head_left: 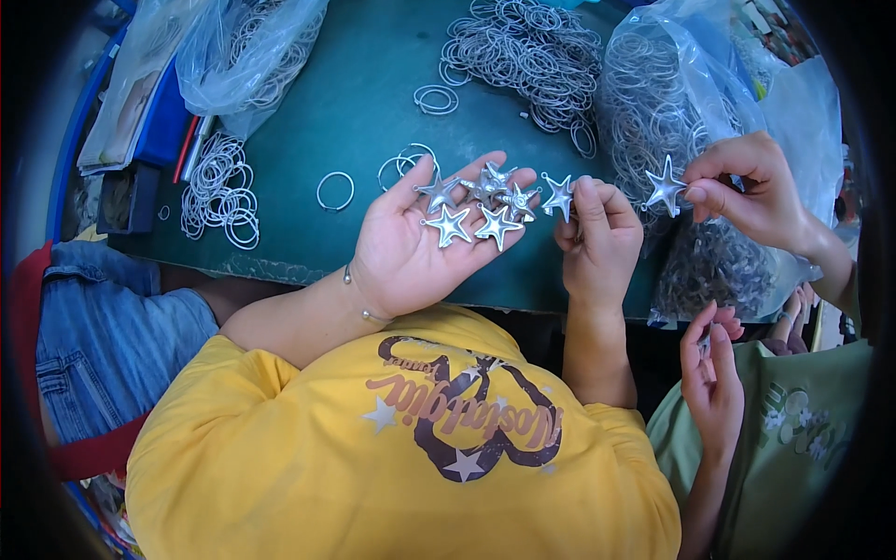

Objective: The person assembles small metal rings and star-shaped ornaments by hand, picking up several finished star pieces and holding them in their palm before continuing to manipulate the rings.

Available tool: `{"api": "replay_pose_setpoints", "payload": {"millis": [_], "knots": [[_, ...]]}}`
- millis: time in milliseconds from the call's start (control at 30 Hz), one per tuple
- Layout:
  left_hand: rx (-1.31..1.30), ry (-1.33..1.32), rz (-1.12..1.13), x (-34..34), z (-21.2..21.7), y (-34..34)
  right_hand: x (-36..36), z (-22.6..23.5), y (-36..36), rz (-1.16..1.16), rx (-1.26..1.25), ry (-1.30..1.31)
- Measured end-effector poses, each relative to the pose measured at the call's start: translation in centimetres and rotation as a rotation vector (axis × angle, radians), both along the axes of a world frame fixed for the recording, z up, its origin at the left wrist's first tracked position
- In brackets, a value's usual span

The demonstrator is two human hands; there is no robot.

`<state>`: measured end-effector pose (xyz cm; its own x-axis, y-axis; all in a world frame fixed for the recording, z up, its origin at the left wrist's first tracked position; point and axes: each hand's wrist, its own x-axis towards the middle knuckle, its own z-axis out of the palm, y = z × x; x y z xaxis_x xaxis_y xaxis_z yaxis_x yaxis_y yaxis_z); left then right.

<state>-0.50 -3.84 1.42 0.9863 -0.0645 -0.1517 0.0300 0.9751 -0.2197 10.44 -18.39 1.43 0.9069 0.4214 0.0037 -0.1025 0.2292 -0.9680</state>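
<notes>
My left hand (401,247) is turned palm up, fingers stretched out, carrying several silver star charms (448,226) on its palm and fingers. Some charms lie puffed side up and overlap near the fingertips. Just to its right, my right hand (602,229) pinches one star charm (558,196) between thumb and fingers, its points facing the left hand. At the right, a co-worker's hand (751,187) holds up another star charm (665,186). That person's other hand (714,373) is lower down, palm up with fingers partly curled.
A large heap of metal rings (527,61) lies on the green table (308,103). Bags of rings (653,103) stand at both far corners. More loose rings (222,191) lie at left, beside a blue bin (159,126). Near the co-worker is a bag of small grey parts (714,271).
</notes>
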Motion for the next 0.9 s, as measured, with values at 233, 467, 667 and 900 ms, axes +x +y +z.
{"api": "replay_pose_setpoints", "payload": {"millis": [233,467,667,900], "knots": [[-0.023,-0.013,-0.008,0.2,0.1,-0.1,0.9,-1.3,-1.9,0.123,0.304,0.408],[-0.011,-0.019,-0.037,0.6,0.2,-0.4,1.1,-0.1,-3.8,0.248,0.62,0.655],[-0.029,-0.014,-0.046,0.5,0.3,-0.4,0.2,0.5,-4.3,0.25,0.524,0.118],[-0.034,-0.007,-0.045,0.5,0.3,-0.5,0.1,2.0,-3.1,-0.015,0.311,-0.327]]}}
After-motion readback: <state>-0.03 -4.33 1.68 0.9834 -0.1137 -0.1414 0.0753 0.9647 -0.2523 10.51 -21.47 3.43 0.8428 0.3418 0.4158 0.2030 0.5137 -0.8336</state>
